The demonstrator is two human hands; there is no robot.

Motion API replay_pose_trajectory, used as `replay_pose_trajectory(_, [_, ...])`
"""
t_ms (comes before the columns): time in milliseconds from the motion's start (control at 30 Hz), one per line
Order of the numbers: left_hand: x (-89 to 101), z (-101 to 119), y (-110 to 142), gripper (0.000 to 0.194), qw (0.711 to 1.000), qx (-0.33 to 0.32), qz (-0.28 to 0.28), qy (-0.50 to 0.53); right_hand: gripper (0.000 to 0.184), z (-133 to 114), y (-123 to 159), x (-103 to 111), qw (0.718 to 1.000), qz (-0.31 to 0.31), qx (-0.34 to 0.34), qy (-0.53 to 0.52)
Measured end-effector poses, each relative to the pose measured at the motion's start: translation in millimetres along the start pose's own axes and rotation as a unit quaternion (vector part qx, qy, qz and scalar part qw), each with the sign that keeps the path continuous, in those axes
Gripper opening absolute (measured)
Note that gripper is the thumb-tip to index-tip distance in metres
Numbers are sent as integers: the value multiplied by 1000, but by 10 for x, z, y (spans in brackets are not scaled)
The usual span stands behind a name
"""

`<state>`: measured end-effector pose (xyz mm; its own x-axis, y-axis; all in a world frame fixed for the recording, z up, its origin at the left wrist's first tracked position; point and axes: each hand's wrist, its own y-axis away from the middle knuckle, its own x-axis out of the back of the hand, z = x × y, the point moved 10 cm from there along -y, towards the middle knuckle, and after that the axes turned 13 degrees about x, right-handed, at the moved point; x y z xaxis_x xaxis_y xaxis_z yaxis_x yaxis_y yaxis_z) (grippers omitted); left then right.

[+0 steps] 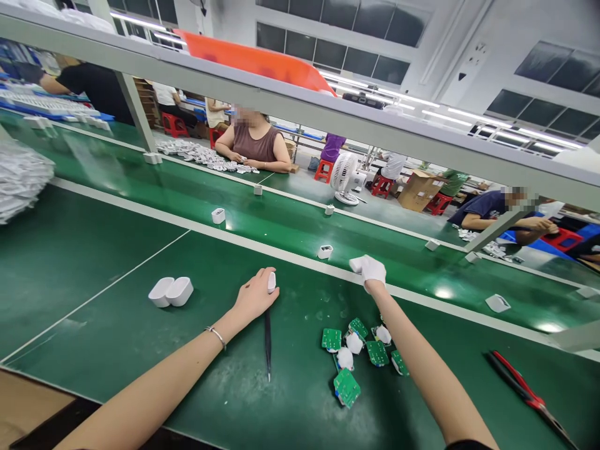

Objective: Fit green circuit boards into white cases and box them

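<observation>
My left hand (255,294), bare with a bracelet at its wrist, is closed around a small white plastic housing (272,282) over the green bench. Black tweezers (268,347) extend from under it toward me; I cannot tell whether the hand touches them. My right hand (375,270), in a white glove, reaches to the white strip along the belt and grips another white housing (357,265). Below this hand lie several green circuit boards (347,387) with white parts. Two open white housings (171,292) stand side by side left of my left hand.
A green conveyor belt (272,228) carries spaced white housings (325,252). Red-handled pliers (520,381) lie at the right. A pile of white parts (21,178) is at far left. A shelf beam (281,87) with an orange bin (253,59) crosses above; people sit beyond.
</observation>
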<state>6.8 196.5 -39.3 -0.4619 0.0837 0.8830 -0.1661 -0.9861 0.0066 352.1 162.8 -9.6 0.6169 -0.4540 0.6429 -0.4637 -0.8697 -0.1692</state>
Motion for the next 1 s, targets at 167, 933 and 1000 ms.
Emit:
replay_pose_trajectory(167, [38, -15, 16, 57, 1000, 3, -5, 15, 30, 178, -249, 242, 981, 9, -42, 192])
replay_pose_trajectory(933, [-11, -4, 13, 44, 998, -3, -44, 35, 36, -569, 1069, -396, 924, -259, 220, 176])
replay_pose_trajectory(1000, [-18, -3, 9, 45, 998, -4, -44, 33, 36, -453, 933, -212, 940, -203, 181, 207])
